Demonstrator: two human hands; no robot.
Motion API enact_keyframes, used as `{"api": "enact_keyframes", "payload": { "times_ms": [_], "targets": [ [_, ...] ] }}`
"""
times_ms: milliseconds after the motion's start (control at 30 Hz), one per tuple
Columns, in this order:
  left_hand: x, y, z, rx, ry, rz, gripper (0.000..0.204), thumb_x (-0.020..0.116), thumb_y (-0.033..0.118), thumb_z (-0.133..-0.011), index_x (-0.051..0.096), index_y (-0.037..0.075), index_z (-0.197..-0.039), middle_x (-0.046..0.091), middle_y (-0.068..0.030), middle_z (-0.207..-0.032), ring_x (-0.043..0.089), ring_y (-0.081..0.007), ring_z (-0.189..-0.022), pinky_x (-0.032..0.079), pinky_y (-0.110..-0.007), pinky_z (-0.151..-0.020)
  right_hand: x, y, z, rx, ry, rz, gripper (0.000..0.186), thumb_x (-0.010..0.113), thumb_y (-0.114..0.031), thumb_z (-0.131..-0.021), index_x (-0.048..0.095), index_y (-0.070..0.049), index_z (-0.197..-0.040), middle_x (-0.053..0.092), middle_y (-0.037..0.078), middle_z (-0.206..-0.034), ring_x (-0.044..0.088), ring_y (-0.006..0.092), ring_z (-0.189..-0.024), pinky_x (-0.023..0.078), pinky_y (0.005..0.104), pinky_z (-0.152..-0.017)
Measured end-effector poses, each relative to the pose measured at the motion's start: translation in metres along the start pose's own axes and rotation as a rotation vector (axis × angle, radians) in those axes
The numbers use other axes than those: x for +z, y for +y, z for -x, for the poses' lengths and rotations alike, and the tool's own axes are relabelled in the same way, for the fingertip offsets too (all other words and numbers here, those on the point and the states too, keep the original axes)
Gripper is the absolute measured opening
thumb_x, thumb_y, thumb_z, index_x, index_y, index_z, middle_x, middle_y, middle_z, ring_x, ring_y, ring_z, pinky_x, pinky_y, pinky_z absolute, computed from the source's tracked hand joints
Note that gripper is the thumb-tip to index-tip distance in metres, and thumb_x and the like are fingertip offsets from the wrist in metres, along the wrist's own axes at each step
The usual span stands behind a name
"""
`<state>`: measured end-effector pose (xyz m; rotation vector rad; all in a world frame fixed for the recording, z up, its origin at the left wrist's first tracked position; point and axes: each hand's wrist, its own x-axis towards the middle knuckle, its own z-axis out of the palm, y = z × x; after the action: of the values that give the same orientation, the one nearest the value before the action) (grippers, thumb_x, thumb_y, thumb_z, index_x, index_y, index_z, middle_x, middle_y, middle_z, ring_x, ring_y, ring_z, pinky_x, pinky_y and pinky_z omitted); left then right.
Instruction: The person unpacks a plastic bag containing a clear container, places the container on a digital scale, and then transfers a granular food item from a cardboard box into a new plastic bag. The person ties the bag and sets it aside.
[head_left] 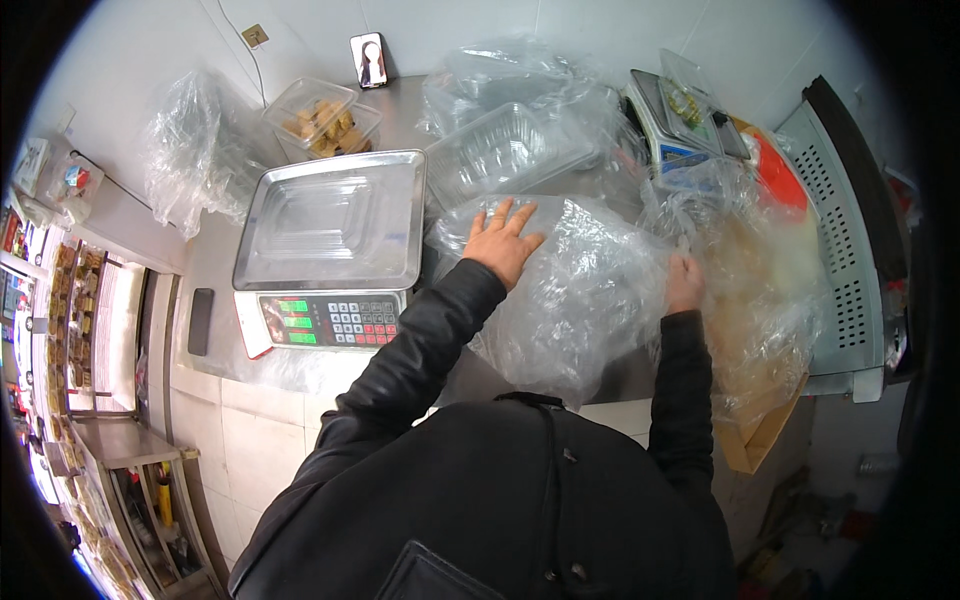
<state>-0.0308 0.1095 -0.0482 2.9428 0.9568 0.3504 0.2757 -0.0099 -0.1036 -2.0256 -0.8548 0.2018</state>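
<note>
A large clear plastic bag [585, 300] lies crumpled on the metal table in front of me. My left hand [503, 243] rests on its far left part, with fingers spread. At the bag's right side my right hand [685, 284] is closed, pinching the clear plastic there; its fingertips are partly hidden. Just beyond the left hand lie clear plastic trays [500, 150], nested and partly covered by more film. On the left stands a digital scale [330, 318] with a steel pan, and a clear plastic lid or tray [315, 220] sits on the pan.
Clear tubs of brown food pieces [325, 125] stand behind the scale. A phone [369, 62] leans on the wall; a dark phone [201, 322] lies left. A second scale [665, 130], a cardboard box [755, 430] under plastic and a perforated metal panel [835, 230] bound the right.
</note>
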Motion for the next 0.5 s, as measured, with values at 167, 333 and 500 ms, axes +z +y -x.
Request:
{"api": "enact_keyframes", "payload": {
  "times_ms": [167, 333, 500],
  "targets": [
    [0.015, 0.020, -0.011, -0.147, -0.073, 0.334, 0.013, 0.050, 0.016, -0.075, 0.051, 0.005, -0.083, 0.058, -0.0162, -0.073, 0.056, -0.0330, -0.076, 0.042, -0.044, -0.075, -0.023, -0.078, 0.032, -0.429, 0.070, 0.054, 0.043, 0.057, -0.022, -0.077, 0.044, -0.001, -0.113, 0.052, 0.018, -0.104, 0.050, 0.0257, -0.099, 0.038, 0.0325, -0.085],
    [-0.040, 0.055, -0.012, -0.168, 0.221, 0.712, 0.015, 0.051, 0.014, -0.075, 0.049, 0.001, -0.081, 0.054, -0.0193, -0.063, 0.053, -0.0369, -0.059, 0.043, -0.040, -0.054, -0.019, -0.155, 0.109, -0.827, -0.209, 0.125, 0.051, 0.056, -0.008, -0.072, 0.040, -0.002, -0.119, 0.047, 0.021, -0.112, 0.045, 0.0342, -0.106, 0.036, 0.0346, -0.089],
    [-0.083, 0.037, 0.015, -0.099, 0.076, 0.891, 0.015, 0.056, 0.011, -0.073, 0.052, 0.001, -0.084, 0.052, -0.0142, -0.056, 0.054, -0.0284, -0.052, 0.041, -0.034, -0.050, -0.020, -0.122, 0.059, -0.573, -0.126, 0.279, 0.036, 0.048, 0.004, -0.066, 0.052, -0.002, -0.102, 0.055, 0.016, -0.093, 0.053, 0.0293, -0.090, 0.042, 0.0314, -0.080]
  ]
}}
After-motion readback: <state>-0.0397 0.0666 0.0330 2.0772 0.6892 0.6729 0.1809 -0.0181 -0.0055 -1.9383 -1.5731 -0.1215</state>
